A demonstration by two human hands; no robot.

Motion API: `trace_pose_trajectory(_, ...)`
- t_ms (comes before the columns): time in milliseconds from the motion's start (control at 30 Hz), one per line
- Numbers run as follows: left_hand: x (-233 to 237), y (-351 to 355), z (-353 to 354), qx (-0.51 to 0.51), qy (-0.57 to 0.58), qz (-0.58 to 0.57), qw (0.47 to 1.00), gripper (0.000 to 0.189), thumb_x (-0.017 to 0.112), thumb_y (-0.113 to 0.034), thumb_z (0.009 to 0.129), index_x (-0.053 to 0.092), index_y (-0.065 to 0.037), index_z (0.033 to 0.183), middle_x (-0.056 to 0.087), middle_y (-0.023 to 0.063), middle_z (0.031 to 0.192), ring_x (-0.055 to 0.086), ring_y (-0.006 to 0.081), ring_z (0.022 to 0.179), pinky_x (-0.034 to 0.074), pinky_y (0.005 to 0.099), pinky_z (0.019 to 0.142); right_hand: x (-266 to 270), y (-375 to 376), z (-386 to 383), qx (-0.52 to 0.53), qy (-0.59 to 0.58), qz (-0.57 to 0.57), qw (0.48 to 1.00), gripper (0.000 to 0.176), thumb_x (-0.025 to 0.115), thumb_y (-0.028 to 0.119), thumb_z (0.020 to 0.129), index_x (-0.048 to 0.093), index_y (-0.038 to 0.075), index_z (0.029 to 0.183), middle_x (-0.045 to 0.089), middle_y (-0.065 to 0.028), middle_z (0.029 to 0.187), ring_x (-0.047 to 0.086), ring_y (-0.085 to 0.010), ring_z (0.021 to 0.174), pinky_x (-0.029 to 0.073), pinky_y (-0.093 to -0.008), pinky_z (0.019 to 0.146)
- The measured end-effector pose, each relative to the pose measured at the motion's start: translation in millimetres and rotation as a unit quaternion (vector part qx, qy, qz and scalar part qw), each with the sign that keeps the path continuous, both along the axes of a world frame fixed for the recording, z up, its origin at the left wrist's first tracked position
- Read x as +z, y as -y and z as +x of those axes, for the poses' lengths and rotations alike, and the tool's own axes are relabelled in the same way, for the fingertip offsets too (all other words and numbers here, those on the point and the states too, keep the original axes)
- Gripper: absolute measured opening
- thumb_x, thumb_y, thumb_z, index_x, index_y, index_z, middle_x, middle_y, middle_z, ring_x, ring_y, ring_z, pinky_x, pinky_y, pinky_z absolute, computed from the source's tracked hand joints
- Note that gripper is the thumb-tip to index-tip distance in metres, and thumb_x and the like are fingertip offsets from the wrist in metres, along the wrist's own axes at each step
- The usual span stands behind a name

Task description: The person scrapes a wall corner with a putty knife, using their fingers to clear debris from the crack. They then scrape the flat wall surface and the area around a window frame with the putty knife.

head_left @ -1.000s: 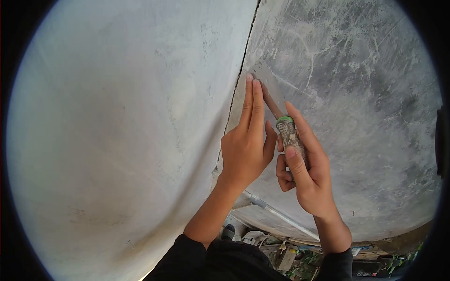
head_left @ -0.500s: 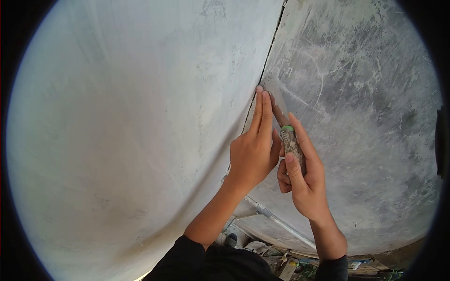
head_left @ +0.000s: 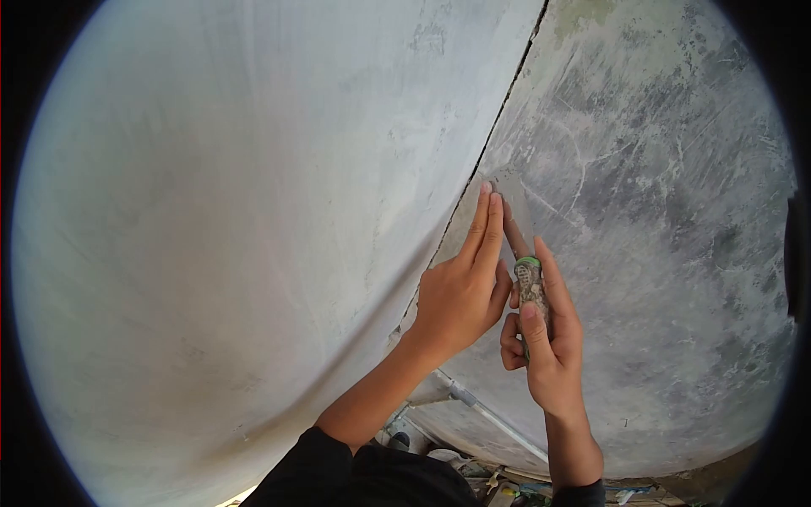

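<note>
My right hand [head_left: 553, 342] is closed around the dirt-caked handle of a trowel [head_left: 530, 291], which has a green band at its top. Its thin grey blade lies against the wall, close to the right side of a dark crack [head_left: 498, 118]. Two outstretched fingers of my left hand [head_left: 460, 296] rest on the blade or right at its edge, with the fingertips close to the crack. The left thumb is held near the trowel's handle. Some of the left hand's other fingers are hidden.
A smooth pale wall face [head_left: 253, 211] fills the left side, and a rougher, blotchy grey wall face [head_left: 676, 253] the right. Below my hands a grey pipe [head_left: 498, 422] runs at a slant. Clutter lies on the ground [head_left: 507, 490] at the bottom.
Both hands and the trowel have moved slightly down along the wall, and the blade sits a bit further right of the crack. The view has shifted slightly too.
</note>
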State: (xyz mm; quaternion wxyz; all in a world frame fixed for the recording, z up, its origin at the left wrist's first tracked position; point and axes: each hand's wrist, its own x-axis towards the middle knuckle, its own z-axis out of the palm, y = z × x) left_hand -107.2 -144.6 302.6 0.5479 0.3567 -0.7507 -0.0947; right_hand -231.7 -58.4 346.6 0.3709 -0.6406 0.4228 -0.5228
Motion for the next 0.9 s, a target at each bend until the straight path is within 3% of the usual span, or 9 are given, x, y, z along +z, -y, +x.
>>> trace_pose_trajectory(167,-3.4,6.8,5.4,0.011,-0.012,0.002,1.000,0.079,0.062,-0.003,0.090,0.024,0.002,0.160,0.033,0.0232,0.163,0.074,0.0291,0.090,0.055,0.0317,0.061,-3.2,8.1,20.3,-0.007,0.019,-0.001,1.000,0.058,0.044,0.016,0.110,0.022,0.003,0.162,0.054,-0.0016,0.093,0.046,-0.0026,0.058,0.040,-0.0208,0.046)
trace_pose_trajectory(300,-0.4,5.9,15.2,-0.031,0.003,0.010,0.999,0.078,0.060,0.001,0.089,0.026,0.002,0.160,0.036,0.0224,0.162,0.073,0.0293,0.085,0.055,0.0330,0.063,-12.6,3.1,10.9,-0.021,0.009,-0.022,1.000,0.060,0.046,0.013,0.109,0.022,0.004,0.163,0.053,-0.0055,0.107,0.043,-0.0041,0.055,0.034,-0.0216,0.041)
trace_pose_trajectory(467,-3.6,7.1,11.7,-0.022,0.001,-0.023,0.999,0.080,0.060,0.002,0.088,0.026,0.002,0.160,0.034,0.0222,0.163,0.073,0.0283,0.082,0.054,0.0326,0.062,-16.3,-0.3,17.1,-0.021,0.056,-0.014,0.998,0.059,0.046,0.013,0.109,0.024,0.003,0.162,0.055,-0.0064,0.106,0.044,-0.0044,0.054,0.034,-0.0221,0.041)
trace_pose_trajectory(700,-4.2,11.6,12.0,-0.013,-0.003,-0.036,0.999,0.081,0.061,0.002,0.088,0.025,0.000,0.160,0.033,0.0200,0.164,0.073,0.0302,0.094,0.055,0.0328,0.063,-18.8,0.2,19.1,-0.022,0.049,-0.023,0.998,0.060,0.044,0.015,0.110,0.019,0.000,0.162,0.055,-0.0034,0.092,0.044,-0.0031,0.056,0.038,-0.0202,0.047)
trace_pose_trajectory(900,3.5,2.6,17.7,-0.024,0.028,0.021,0.999,0.082,0.060,0.004,0.086,0.027,-0.001,0.160,0.035,0.0198,0.163,0.073,0.0302,0.098,0.057,0.0320,0.065,-22.6,0.9,23.0,-0.031,0.058,-0.026,0.997,0.060,0.044,0.014,0.110,0.019,0.000,0.162,0.056,-0.0045,0.093,0.046,-0.0035,0.057,0.038,-0.0213,0.046)
